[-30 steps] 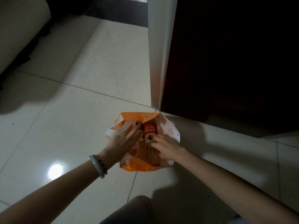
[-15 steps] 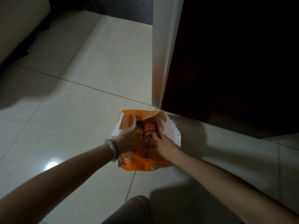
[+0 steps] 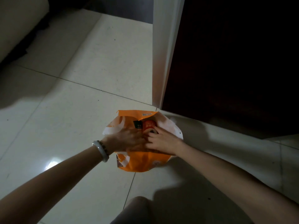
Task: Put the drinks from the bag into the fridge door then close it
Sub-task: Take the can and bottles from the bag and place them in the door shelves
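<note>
Sitting on the tiled floor near the fridge, whose white edge shows, the orange bag holds a red can and a dark green drink. The right hand curls round the red can; the left hand reaches inside, grip hidden.

Bag on floor, can in bag

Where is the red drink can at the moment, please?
In the head view the red drink can sits in the open orange bag on the floor, just right of a dark green drink, with the right hand gripping it.
</note>
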The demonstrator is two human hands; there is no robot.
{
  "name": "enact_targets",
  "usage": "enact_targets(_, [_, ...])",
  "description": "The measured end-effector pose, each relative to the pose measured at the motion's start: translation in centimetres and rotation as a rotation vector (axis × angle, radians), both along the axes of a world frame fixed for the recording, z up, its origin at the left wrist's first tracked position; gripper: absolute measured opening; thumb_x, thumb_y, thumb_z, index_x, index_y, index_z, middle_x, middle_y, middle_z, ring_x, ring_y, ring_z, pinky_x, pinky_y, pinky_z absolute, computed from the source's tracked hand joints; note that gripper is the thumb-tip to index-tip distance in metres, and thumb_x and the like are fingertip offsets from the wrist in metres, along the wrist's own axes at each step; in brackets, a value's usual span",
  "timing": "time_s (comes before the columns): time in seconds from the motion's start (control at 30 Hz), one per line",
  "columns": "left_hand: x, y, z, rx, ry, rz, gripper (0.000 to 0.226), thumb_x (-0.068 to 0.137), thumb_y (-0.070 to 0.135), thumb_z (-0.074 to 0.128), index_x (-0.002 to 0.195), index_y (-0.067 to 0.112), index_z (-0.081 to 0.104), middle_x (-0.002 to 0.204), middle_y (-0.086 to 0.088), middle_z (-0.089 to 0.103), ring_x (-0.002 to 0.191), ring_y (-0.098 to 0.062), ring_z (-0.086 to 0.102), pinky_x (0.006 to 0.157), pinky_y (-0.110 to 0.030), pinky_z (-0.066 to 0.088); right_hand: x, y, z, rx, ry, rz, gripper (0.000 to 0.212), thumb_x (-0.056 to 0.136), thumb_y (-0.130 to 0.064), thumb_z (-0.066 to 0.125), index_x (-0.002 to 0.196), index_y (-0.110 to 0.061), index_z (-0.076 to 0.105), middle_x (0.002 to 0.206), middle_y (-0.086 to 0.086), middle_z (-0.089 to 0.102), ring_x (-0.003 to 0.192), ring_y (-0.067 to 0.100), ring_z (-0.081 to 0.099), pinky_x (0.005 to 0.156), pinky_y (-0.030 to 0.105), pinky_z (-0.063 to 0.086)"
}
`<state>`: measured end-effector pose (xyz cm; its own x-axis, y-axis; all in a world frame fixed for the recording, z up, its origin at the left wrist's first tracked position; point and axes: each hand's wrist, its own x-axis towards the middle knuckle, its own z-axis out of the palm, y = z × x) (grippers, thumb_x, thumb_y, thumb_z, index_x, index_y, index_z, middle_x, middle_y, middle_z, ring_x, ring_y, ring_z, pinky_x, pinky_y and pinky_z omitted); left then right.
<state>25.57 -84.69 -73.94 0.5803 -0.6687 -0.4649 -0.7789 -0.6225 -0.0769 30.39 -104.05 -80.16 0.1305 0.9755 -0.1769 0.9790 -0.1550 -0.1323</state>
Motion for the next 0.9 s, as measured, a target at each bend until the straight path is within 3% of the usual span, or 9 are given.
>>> enact_targets(0.07, [-0.2, 1.3, -0.1, -0.120, -0.034, 0.161, 0.051, 0.076, 0.026, 0.071, 0.121, 0.013, 0.053, 0.114, -0.014, 0.063, 0.098, -0.031, 0.063, 0.079, -0.042, 0.053, 0.2, -0.6, 1.0, 0.105, 0.096, -0.145, 0.036, 0.083, -0.020, 0.063, 0.117, -0.020, 0.053, 0.124, 0.009, 0.058, 0.123, 0.030, 0.047, 0.105, 0.050, 0.036])
enact_targets(0.17, [0.0, 2.4, 1.5, -0.307, -0.080, 0.413, 0.073, 0.062, 0.024, 0.083, 0.125, 0.005, 0.050, 0.117, -0.019, 0.061, 0.101, -0.035, 0.062, 0.079, -0.045, 0.052, 0.6, -1.4, 2.3, 0.266, 0.503, -0.603, 0.060, 0.070, -0.026, 0.077, 0.123, -0.018, 0.049, 0.130, 0.005, 0.055, 0.122, 0.023, 0.048, 0.103, 0.038, 0.039])
enact_targets(0.27, [0.4, 2.8, 3.6, -0.593, -0.165, 0.672, 0.067, 0.071, 0.039, 0.077, 0.124, 0.010, 0.048, 0.115, -0.012, 0.063, 0.103, -0.029, 0.061, 0.081, -0.036, 0.048, 0.5, -1.0, 4.5, 0.575, 0.783, -1.014, 0.060, 0.062, -0.022, 0.082, 0.115, -0.023, 0.055, 0.112, -0.003, 0.063, 0.107, 0.015, 0.058, 0.095, 0.036, 0.047])
enact_targets(0.33, [0.3, 2.7, 4.6, -0.676, -0.157, 0.715, 0.059, 0.073, 0.042, 0.074, 0.118, 0.013, 0.050, 0.110, -0.007, 0.063, 0.098, -0.023, 0.060, 0.076, -0.029, 0.047, 0.3, -0.9, 6.0, 0.599, 0.815, -1.048, 0.058, 0.062, -0.019, 0.083, 0.113, -0.021, 0.056, 0.105, -0.010, 0.061, 0.103, 0.009, 0.056, 0.091, 0.028, 0.047])
enact_targets(0.4, [0.1, 2.4, 5.7, -0.716, -0.103, 0.669, 0.057, 0.074, 0.041, 0.073, 0.117, 0.012, 0.049, 0.112, -0.007, 0.061, 0.098, -0.021, 0.059, 0.076, -0.031, 0.051, 0.1, -0.9, 7.9, 0.570, 0.826, -1.008, 0.055, 0.063, -0.021, 0.084, 0.110, -0.020, 0.055, 0.101, -0.015, 0.059, 0.098, 0.004, 0.056, 0.086, 0.019, 0.046])
enact_targets(0.53, [-0.2, 1.6, 8.5, -0.770, -0.111, 0.720, 0.057, 0.071, 0.032, 0.077, 0.114, 0.007, 0.049, 0.106, -0.013, 0.061, 0.087, -0.023, 0.062, 0.068, -0.032, 0.054, 0.4, -1.4, 12.0, 0.601, 0.835, -0.989, 0.054, 0.060, -0.023, 0.085, 0.103, -0.031, 0.053, 0.100, -0.010, 0.064, 0.093, 0.004, 0.060, 0.078, 0.016, 0.048])
enact_targets(0.63, [-0.1, 0.9, 12.2, -0.763, -0.122, 0.797, 0.058, 0.068, 0.030, 0.080, 0.112, 0.005, 0.051, 0.100, -0.013, 0.066, 0.082, -0.024, 0.063, 0.065, -0.030, 0.051, 0.5, -2.4, 16.4, 0.638, 0.880, -1.053, 0.053, 0.059, -0.019, 0.086, 0.101, -0.029, 0.054, 0.093, -0.014, 0.063, 0.088, -0.001, 0.061, 0.079, 0.021, 0.051])
enact_targets(0.73, [-0.1, 0.1, 16.9, -0.785, -0.090, 0.859, 0.059, 0.066, 0.032, 0.081, 0.113, 0.009, 0.052, 0.102, -0.010, 0.066, 0.085, -0.021, 0.062, 0.068, -0.024, 0.047, 0.3, -4.0, 21.9, 0.665, 0.875, -1.110, 0.049, 0.061, -0.017, 0.085, 0.095, -0.030, 0.052, 0.089, -0.019, 0.059, 0.083, -0.009, 0.058, 0.075, 0.015, 0.048])
enact_targets(0.9, [-0.3, -2.3, 29.0, -0.764, -0.002, 0.938, 0.067, 0.061, 0.049, 0.079, 0.114, 0.019, 0.051, 0.106, 0.002, 0.064, 0.089, -0.016, 0.061, 0.074, -0.032, 0.054, -0.9, -7.7, 34.4, 0.745, 0.873, -1.220, 0.052, 0.060, -0.016, 0.086, 0.095, -0.035, 0.051, 0.094, -0.014, 0.060, 0.091, 0.005, 0.059, 0.080, 0.030, 0.051])
